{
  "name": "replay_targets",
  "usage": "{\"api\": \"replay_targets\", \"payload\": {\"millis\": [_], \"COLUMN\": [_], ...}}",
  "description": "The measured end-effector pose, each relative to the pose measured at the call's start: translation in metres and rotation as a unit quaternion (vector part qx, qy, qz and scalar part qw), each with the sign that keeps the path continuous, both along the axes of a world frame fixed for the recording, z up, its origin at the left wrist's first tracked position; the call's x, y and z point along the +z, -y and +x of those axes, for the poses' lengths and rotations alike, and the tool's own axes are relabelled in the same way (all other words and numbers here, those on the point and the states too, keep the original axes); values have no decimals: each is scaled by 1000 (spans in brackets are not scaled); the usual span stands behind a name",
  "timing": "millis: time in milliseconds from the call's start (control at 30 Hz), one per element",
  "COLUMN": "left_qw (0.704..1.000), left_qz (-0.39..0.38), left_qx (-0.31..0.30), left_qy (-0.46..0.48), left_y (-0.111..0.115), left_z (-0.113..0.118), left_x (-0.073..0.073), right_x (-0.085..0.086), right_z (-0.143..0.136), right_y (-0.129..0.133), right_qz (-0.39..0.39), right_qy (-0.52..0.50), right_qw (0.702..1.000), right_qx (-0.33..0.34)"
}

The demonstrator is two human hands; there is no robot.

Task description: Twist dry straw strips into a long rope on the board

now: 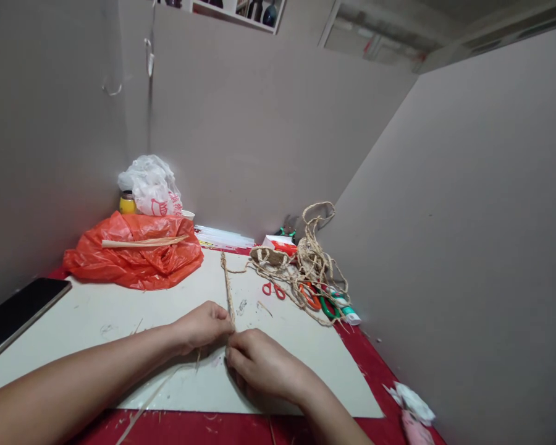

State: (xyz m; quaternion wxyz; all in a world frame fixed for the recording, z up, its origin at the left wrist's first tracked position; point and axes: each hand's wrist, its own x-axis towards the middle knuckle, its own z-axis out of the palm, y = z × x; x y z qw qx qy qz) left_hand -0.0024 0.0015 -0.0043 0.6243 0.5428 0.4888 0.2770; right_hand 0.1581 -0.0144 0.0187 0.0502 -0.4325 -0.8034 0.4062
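Note:
A tan braided straw cord runs down the middle of the white board, from a knotted top end to my hands. My left hand is closed, its thumb and fingers pinching the lower part of the cord. Right beside it, my right hand is closed at the cord's lower end, with its fingers curled under and partly hidden. A loose pale straw strand trails from below my hands toward the board's front edge.
An orange plastic bag with straw strips on it lies at the back left, near a phone. Tangled braided cord, red scissors and a glue tube lie back right. Grey partitions surround the table.

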Motion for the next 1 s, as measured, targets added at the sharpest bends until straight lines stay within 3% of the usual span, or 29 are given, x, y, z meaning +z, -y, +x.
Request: {"api": "replay_targets", "payload": {"millis": [100,200,267,433,667,800,1000], "left_qw": [999,996,994,994,995,994,980], "left_qz": [1,-13,-19,-9,38,75,126], "left_qx": [-17,-45,-57,-61,-82,-79,-126], "left_qy": [33,82,95,94,33,-10,-91], "left_y": [-1,-2,-2,-3,-6,-8,-10], "left_z": [-2,-4,-5,-7,-8,-9,-15], "left_x": [0,2,3,4,-1,-5,-1], "right_x": [9,9,2,-17,-18,-20,-16], "right_z": [9,15,14,4,11,11,5], "right_y": [-8,-23,-30,-33,-42,-43,-38], "right_qz": [-84,-15,14,-189,-201,-239,-223], "right_qy": [-61,-151,-197,-204,-172,-190,-200], "right_qw": [994,980,964,955,961,946,944], "right_qx": [11,-127,-181,-101,-81,-113,-141]}}
